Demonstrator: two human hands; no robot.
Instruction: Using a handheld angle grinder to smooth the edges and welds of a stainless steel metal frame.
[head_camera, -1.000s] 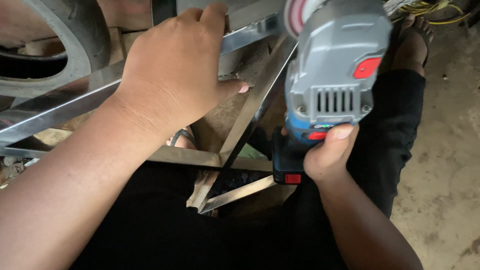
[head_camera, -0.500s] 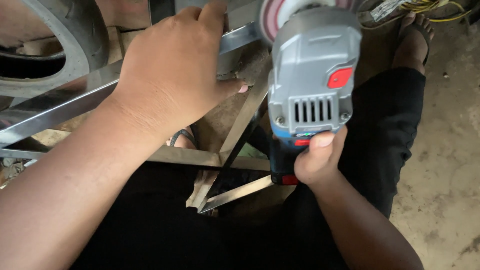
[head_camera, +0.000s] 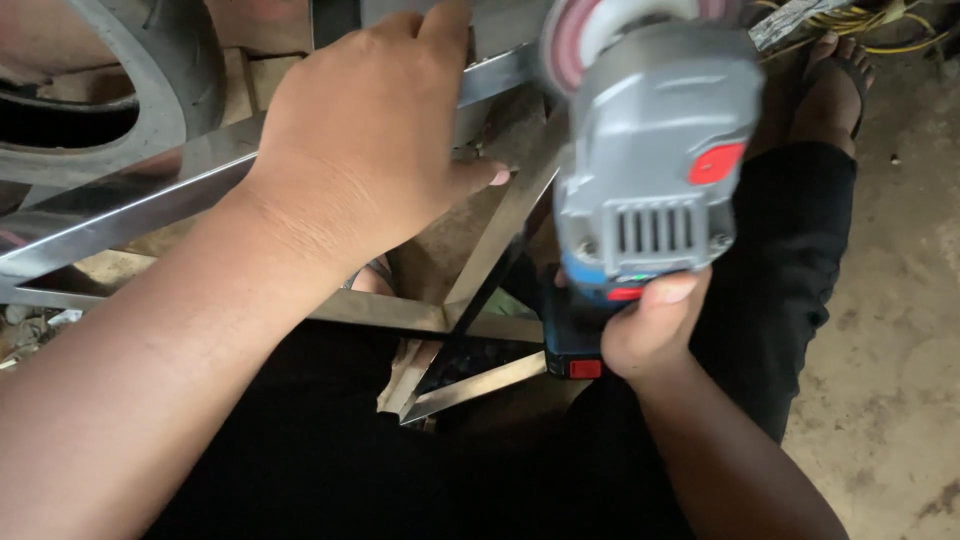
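My right hand (head_camera: 650, 325) grips the rear handle of a grey cordless angle grinder (head_camera: 655, 160) with a red switch and a blue-and-black battery base. Its pinkish disc (head_camera: 580, 30) sits at the top of the view, over a shiny metal bar. My left hand (head_camera: 370, 130) lies palm down on the polished metal frame (head_camera: 150, 195), fingers curled over a bar, thumb pointing toward the grinder. The frame's bars cross over my black-trousered legs.
A dark tyre (head_camera: 150, 80) lies at the upper left behind the frame. My sandalled foot (head_camera: 835, 85) rests on the concrete floor (head_camera: 900, 330) at the upper right, beside yellow cables (head_camera: 900, 25). Wooden scraps lie under the frame.
The grinder has moved left and nearer to my left hand, its disc now over the frame's bar. My left hand has stayed in place on the frame.
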